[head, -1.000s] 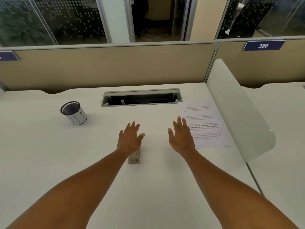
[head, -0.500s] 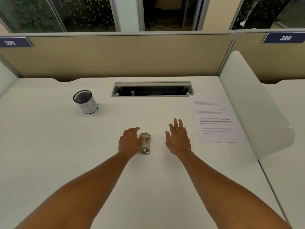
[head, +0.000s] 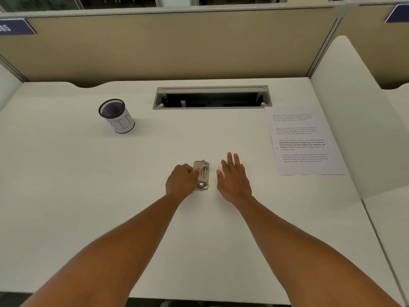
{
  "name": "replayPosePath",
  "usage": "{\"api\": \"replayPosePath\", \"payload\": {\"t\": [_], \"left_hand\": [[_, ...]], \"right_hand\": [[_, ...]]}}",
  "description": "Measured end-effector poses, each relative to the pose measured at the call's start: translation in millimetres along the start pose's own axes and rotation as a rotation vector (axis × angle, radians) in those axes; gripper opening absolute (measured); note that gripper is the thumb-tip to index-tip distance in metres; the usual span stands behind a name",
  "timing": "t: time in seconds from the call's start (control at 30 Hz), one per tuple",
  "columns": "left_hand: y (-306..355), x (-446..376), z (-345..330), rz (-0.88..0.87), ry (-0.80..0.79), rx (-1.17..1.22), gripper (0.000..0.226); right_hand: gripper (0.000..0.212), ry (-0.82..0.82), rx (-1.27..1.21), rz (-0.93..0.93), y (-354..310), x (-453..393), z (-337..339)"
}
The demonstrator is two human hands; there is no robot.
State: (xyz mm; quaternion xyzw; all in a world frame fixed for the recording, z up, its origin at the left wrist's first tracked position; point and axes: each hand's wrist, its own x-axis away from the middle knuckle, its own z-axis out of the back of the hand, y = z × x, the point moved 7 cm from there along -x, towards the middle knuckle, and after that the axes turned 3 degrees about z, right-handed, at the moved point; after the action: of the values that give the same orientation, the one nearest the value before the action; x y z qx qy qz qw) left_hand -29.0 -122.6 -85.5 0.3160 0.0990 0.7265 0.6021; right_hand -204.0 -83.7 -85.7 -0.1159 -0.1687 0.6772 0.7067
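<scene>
A small grey metal hole punch [head: 203, 175] lies on the white desk [head: 99, 196], a little in front of the middle. My left hand [head: 180, 181] is at its left side with the fingers curled and the thumb laid on the punch's top edge. My right hand [head: 233, 180] is flat with straight fingers just right of the punch, a small gap away from it and holding nothing. A printed sheet of paper [head: 303, 140] lies flat at the right of the desk.
A black mesh cup [head: 117, 116] with a white label stands at the back left. An open cable slot [head: 211, 98] runs along the back of the desk. A white side divider [head: 345, 120] rises on the right, a beige partition [head: 168, 45] behind.
My left hand went from lying flat over the punch to curling at its left side, so the punch now shows. The right hand stayed open beside it.
</scene>
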Motion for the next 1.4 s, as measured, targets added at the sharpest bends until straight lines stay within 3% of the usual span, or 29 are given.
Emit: {"api": "replayPosePath", "payload": {"t": [0.37, 0.87, 1.13, 1.4], "left_hand": [[-8, 0, -10, -0.020, 0.041, 0.091, 0.035], [-14, 2, -10, -0.027, 0.091, 0.108, 0.041], [-31, -13, 32, 0.019, 0.220, 0.139, 0.044], [-87, -48, 93, 0.111, 0.349, 0.017, 0.044]], "right_hand": [[0.053, -0.014, 0.076, 0.005, -2, 3, -33], [0.055, 0.120, 0.108, 0.006, -2, 9, -40], [0.055, 0.114, 0.134, 0.004, -2, 8, -40], [0.057, 0.100, 0.163, -0.010, -3, 6, -43]]}}
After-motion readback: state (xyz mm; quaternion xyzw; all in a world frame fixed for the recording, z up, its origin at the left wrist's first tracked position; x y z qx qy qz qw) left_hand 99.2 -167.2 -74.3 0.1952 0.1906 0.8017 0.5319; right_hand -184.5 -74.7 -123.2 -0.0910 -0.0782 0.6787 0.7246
